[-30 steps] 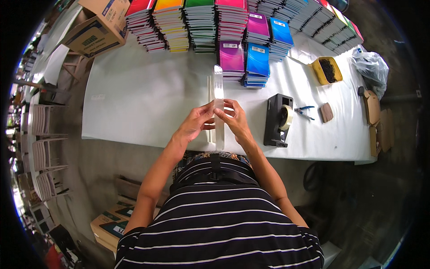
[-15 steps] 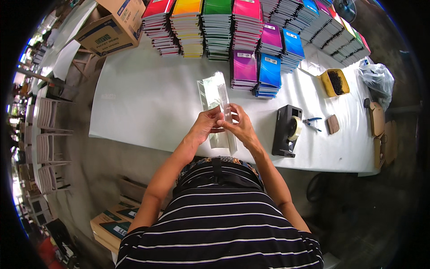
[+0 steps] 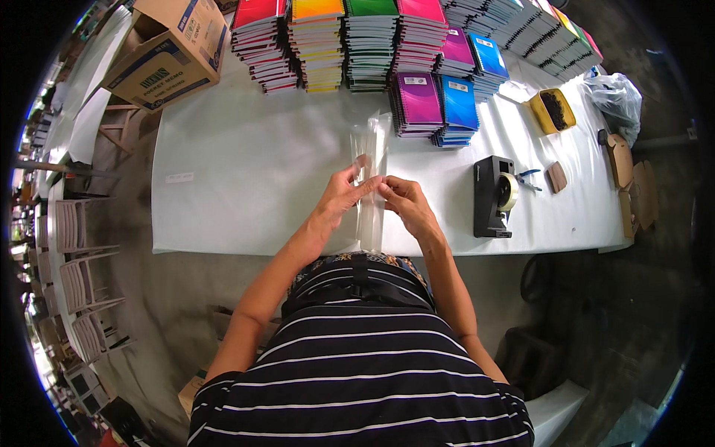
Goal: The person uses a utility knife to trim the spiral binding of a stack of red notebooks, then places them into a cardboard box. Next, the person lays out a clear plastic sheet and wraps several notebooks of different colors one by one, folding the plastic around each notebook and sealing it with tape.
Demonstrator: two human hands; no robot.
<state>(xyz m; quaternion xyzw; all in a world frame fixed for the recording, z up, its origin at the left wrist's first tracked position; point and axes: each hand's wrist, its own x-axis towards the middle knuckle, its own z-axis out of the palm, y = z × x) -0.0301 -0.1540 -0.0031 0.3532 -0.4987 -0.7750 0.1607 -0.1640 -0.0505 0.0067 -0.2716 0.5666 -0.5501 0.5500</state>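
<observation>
Between my hands is a clear plastic film [image 3: 372, 227], long and narrow, its folds shining over the white table [image 3: 223, 212]. My left hand [image 3: 342, 192] is closed on its left side, thumb laid across the film toward the right. At the film's right edge my right hand [image 3: 410, 205] pinches with thumb and fingers, close to the left thumb tip. The film's far end reaches up beside a stack of purple spiral notebooks [image 3: 417, 95]; its near end hangs close to the table's front edge.
Right of my hands stand a black tape dispenser [image 3: 488, 197], pliers [image 3: 529, 179] and a brown block [image 3: 556, 177]. Behind them sit a yellow tub [image 3: 570, 119] of dark bits and a plastic bag [image 3: 618, 100]. Blue notebooks [image 3: 460, 104] and other stacks line the back; a cardboard box [image 3: 160, 78] is left.
The film has turned more upright and narrowed in view. My left thumb now stretches across it, and my right hand has shifted to its right edge. The whole view has shifted slightly.
</observation>
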